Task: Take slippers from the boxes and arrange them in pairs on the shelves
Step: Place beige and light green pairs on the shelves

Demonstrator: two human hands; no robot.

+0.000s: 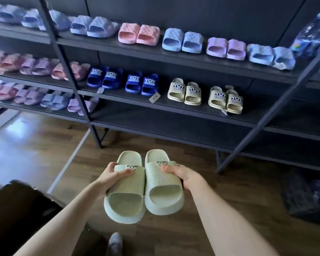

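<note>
Pale-green foam, two slippers side by side and touching, carried low over the wood floor [174,237], toes toward the shelves. Far left, a dark box [17,206], well apart. Grips the left slipper [125,198] round its strap with the left hand [111,174], thumb on top. Pinches the right slipper [163,191] at the strap with the right hand [183,175], fingers hidden beneath. Further right, bare middle shelf [266,115] beside the beige pair [227,100]. Likely trouble: sagging heels from strap-only holds, a dropped slipper, or toes catching the shelf lip and nudging that beige pair crooked.
</note>
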